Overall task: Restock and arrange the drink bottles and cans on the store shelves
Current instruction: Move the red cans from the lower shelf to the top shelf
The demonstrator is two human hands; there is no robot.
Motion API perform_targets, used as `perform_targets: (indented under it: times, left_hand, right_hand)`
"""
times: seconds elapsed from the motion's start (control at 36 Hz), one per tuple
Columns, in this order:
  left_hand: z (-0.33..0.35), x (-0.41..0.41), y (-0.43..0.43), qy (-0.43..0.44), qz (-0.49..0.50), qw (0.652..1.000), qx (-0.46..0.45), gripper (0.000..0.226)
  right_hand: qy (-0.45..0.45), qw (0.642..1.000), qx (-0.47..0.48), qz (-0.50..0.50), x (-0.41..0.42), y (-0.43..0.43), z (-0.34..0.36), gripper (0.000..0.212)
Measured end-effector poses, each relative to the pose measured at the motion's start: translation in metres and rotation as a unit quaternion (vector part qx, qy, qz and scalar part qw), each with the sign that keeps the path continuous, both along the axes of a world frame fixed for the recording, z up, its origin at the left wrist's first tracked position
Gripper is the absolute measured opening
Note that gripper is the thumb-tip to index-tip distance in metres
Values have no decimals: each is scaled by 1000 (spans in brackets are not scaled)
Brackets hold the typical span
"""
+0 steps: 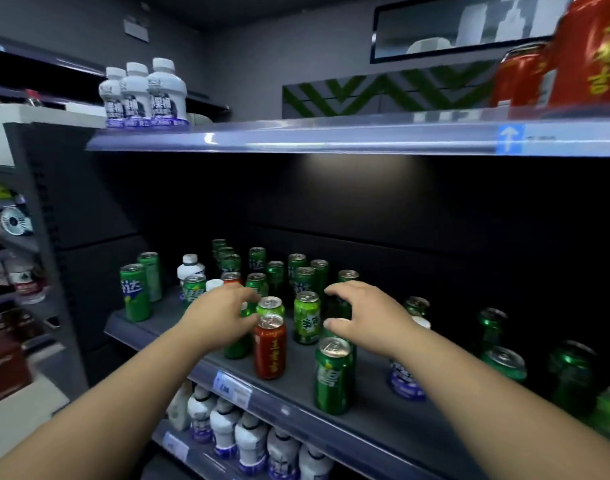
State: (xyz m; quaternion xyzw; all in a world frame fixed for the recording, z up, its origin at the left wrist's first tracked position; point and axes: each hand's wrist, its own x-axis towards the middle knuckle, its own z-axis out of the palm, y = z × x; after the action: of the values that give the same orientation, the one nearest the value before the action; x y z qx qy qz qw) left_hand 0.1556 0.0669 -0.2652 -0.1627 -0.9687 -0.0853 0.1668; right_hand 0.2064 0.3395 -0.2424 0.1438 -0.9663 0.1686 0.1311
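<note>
Risks tipping the front green can off the dark shelf with the right forearm, or toppling the red can just beside the left hand. Curls the left fingers round a half-hidden green can; spreads the right hand wide, gripping nothing, over the scattered cans behind. Looks on to a black back panel, white bottles on the upper shelf, dim grey room.

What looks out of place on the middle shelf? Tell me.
A red can stands among the green cans near the front of the middle shelf, and a white bottle sits mixed in farther back. The cans are scattered, not in rows.
</note>
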Motion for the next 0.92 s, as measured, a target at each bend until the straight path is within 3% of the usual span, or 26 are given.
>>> perform_targets:
  times: [0.22,0.42,0.75,0.92]
  left_hand:
    - [-6,-74,-67,-18,-2,1000,7,35]
    - [-6,-142,-112,-36,-35,999,5,35]
    - [-9,-240,-116,-76,-78,993,55,29]
    - [-11,-280,-97,-140,-104,985,-10,59]
  right_hand:
    - [-47,997,66,7,-61,-69,-18,63]
    - [-113,986,125,17,-104,-120,-49,86]
    - [-134,983,82,-93,-110,-147,-65,96]
    - [-170,976,43,-128,-102,-145,-61,99]
